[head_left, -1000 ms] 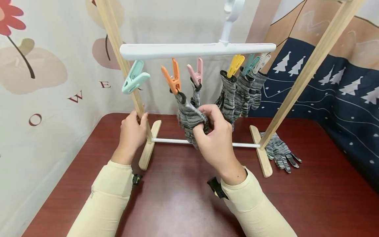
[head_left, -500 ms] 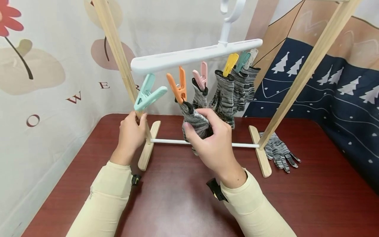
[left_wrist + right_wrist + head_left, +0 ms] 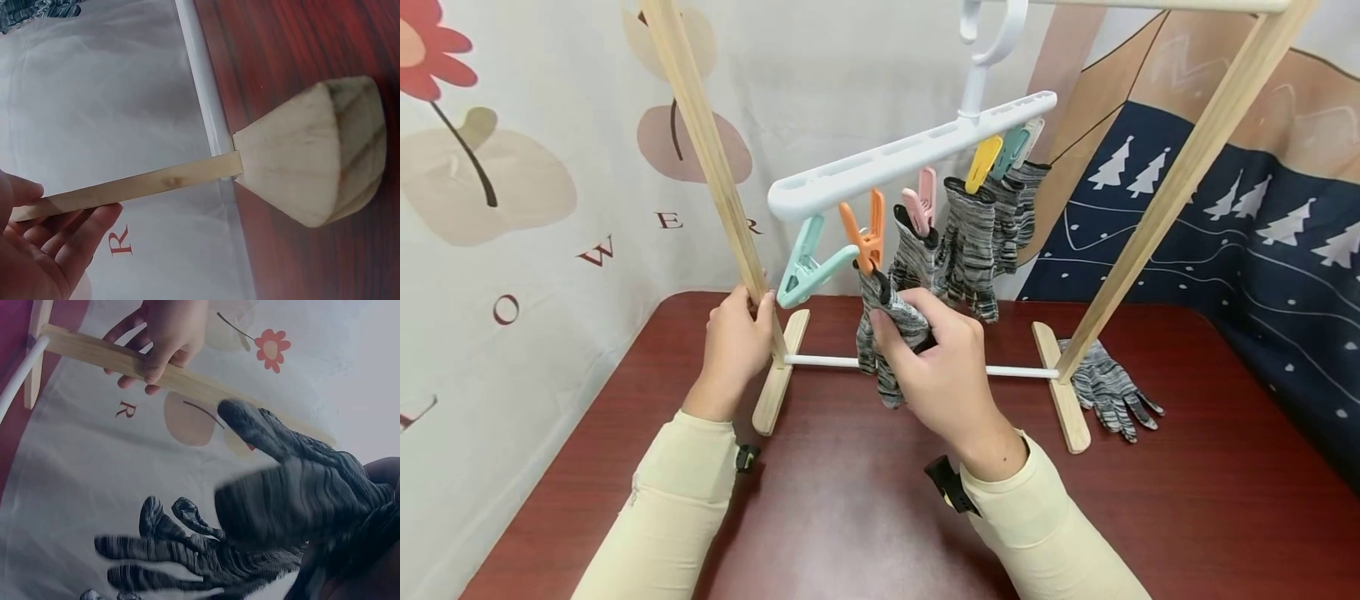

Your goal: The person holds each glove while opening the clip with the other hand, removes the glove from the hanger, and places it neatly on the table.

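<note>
In the head view my left hand (image 3: 737, 346) grips the left wooden post (image 3: 718, 175) of a stand, thumb on one side and fingers on the other, as the left wrist view also shows. My right hand (image 3: 943, 367) pinches a grey-black knit glove (image 3: 880, 329) between thumb and fingers; its cuff hangs from an orange clothespin (image 3: 867, 237). This clothespin is on a white hanger (image 3: 910, 154), which slants with its left end low and near. A mint clothespin (image 3: 811, 265) with nothing in it hangs at that end. In the right wrist view the glove fingers (image 3: 281, 500) dangle loosely.
Behind, another glove (image 3: 916, 254) hangs from a pink clothespin (image 3: 922, 200), and several more hang farther right, one from a yellow clothespin (image 3: 983, 165). A loose glove (image 3: 1112, 390) lies on the red-brown table (image 3: 850, 500) beside the right foot (image 3: 1062, 392) of the stand.
The hanger has swung, its left end coming nearer, lower and to the right, with the mint and orange clothespins. My right hand keeps hold of the glove; my left hand stays on the post.
</note>
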`<state>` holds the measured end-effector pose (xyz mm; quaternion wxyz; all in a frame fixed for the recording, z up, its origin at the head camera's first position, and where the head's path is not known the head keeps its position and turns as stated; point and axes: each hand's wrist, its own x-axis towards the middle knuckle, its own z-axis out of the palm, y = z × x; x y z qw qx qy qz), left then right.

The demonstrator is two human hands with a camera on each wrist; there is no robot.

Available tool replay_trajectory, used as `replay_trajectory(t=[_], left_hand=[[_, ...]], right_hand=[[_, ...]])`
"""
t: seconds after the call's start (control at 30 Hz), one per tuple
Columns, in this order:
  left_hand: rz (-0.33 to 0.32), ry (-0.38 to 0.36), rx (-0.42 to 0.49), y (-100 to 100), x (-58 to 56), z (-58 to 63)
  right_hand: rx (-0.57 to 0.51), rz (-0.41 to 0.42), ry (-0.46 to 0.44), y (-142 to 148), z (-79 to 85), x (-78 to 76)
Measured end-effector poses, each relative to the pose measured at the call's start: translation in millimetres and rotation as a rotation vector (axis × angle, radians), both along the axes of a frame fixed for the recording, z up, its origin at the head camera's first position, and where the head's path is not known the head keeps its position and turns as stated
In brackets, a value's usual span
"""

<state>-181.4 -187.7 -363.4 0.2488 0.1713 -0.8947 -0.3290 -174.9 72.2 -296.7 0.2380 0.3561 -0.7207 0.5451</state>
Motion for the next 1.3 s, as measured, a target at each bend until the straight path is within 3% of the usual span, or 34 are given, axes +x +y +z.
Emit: replay_trajectory(t=[0.2, 0.3, 0.4, 0.57, 0.67, 0.73, 0.93, 1.1, 1.2, 1.3], left_hand=[[0.002, -0.032, 0.012, 4.3, 0.0, 3.8], [0.015, 0.020, 0.050, 8.8, 1.7, 7.7], [0.015, 0.195, 0.090, 15.3, 3.8, 14.0], [0.021, 0.583, 0.065, 30.9, 10.2, 30.8], [-0.010, 0.706, 0.062, 42.3, 16.4, 41.9], [-0.075, 0.713, 0.101, 49.8, 21.1, 48.6], [-0.309, 0.617, 0.283, 67.6, 33.8, 63.0], [-0.436, 0.582, 0.405, 79.7, 37.5, 73.6], [-0.504, 0.557, 0.417, 87.1, 35.3, 81.5], [-0.565, 0.563, 0.360, 93.9, 31.8, 90.0]], right_hand=[[0.010, -0.009, 0.020, 0.1, -0.3, -0.9], [0.013, -0.007, 0.023, -0.2, -0.9, -1.1], [0.012, 0.000, 0.025, -0.5, -1.1, -1.3], [0.013, -0.004, 0.039, -0.8, 0.4, -1.8], [0.019, -0.014, 0.055, -0.6, 1.2, -2.0], [0.017, -0.017, 0.060, -0.5, 1.7, -2.1], [0.002, -0.015, 0.041, -0.2, 1.1, -1.5], [0.001, -0.014, 0.017, -0.3, -1.7, -0.7], [0.008, -0.014, 0.011, -0.2, -3.1, -0.2], [0.011, -0.008, 0.003, -0.3, -3.0, -0.1]])
